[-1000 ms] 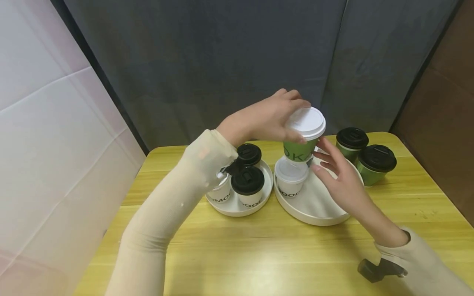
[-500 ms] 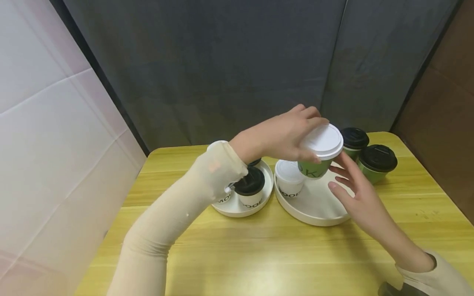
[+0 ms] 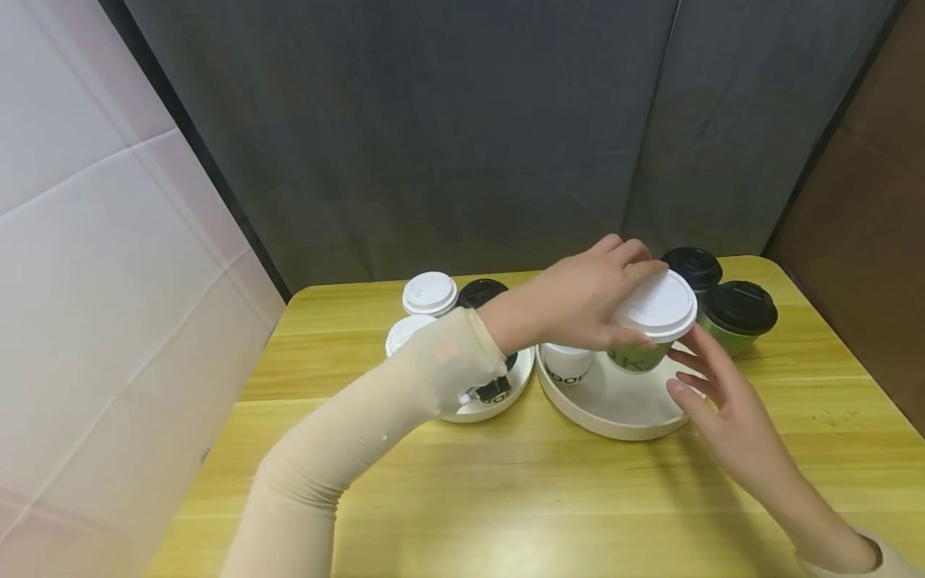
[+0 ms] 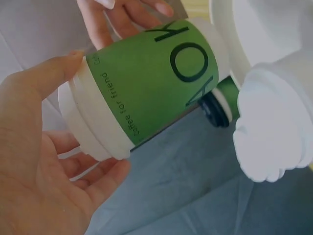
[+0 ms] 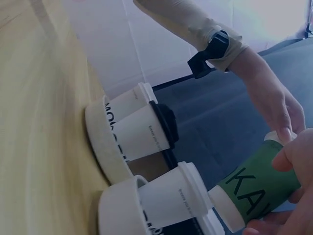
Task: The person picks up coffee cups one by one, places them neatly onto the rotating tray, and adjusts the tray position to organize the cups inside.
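Observation:
In the head view my left hand [image 3: 592, 293] grips a green paper coffee cup [image 3: 636, 359] from above, thumb and fingers round its white lid [image 3: 659, 305]. The cup tilts slightly over the right round white tray [image 3: 621, 431]. Dark letters and small "Coffee for friend" print show on its green sleeve [image 4: 151, 78] in the left wrist view. My right hand [image 3: 730, 429] is beside the cup's right side, fingers loosely bent and fingertips right at the cup, thumb standing away from it. A white cup [image 3: 567, 365] with a white lid stands on the same tray, left of the held cup.
The left round tray [image 3: 470, 416] bears white cups with white and black lids, partly hidden by my left sleeve [image 3: 390, 401]. Two green cups with black lids [image 3: 739, 307] stand on the wooden table [image 3: 506, 498] behind the right tray. A grey curtain [image 3: 433, 144] hangs behind.
My left hand has carried the green cup rightward and down, from above the white cup to over the right tray. My right hand has moved right and down alongside it.

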`<state>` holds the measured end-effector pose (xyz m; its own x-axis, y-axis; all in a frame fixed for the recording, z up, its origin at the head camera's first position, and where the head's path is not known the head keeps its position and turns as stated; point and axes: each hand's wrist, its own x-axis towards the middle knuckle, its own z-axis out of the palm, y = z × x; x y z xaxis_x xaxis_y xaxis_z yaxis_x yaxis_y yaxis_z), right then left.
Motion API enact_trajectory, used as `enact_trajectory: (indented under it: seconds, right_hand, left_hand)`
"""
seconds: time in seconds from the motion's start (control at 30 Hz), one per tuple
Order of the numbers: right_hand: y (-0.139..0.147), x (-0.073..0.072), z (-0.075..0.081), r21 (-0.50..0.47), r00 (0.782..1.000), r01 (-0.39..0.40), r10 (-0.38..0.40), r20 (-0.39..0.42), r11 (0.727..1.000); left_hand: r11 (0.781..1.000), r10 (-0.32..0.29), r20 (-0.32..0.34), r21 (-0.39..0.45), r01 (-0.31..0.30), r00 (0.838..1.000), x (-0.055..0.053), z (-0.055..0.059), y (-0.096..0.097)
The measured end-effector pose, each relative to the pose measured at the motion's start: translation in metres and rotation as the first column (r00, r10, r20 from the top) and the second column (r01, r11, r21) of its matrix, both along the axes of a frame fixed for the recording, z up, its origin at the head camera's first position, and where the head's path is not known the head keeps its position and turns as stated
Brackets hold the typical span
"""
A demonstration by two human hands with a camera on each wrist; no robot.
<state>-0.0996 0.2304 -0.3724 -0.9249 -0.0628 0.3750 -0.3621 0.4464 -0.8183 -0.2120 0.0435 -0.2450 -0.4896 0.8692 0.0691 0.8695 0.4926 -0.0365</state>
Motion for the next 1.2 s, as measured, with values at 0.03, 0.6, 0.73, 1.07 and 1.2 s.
enact_trajectory:
  seconds: [0.03,0.6,0.73,1.07,1.2]
  right_hand:
    - [0.001,0.001,-0.002,0.003,1.0,0.002,-0.002,0.008,1.0]
    - [0.009,0.008,-0.037,-0.024,0.999,0.024,-0.025,-0.029,0.999]
    - [0.009,0.009,-0.043,-0.041,1.0,0.019,-0.019,-0.021,0.999]
    - [0.012,0.01,-0.059,-0.05,1.0,0.023,-0.024,-0.018,0.998]
    - [0.012,0.011,-0.064,-0.069,1.0,0.005,-0.006,-0.017,0.998]
  left_hand:
    - [1.0,-0.005,-0.006,0.0,0.005,1.0,0.001,-0.003,0.001]
    - [1.0,0.0,-0.026,-0.021,0.0,1.0,0.011,-0.048,0.012]
    - [1.0,0.011,-0.027,-0.018,-0.011,1.0,0.013,-0.057,0.013]
    - [1.0,-0.009,-0.074,0.029,0.012,0.997,0.014,-0.078,0.013]
    - [1.0,-0.003,-0.092,0.01,0.004,0.996,0.015,-0.084,0.013]
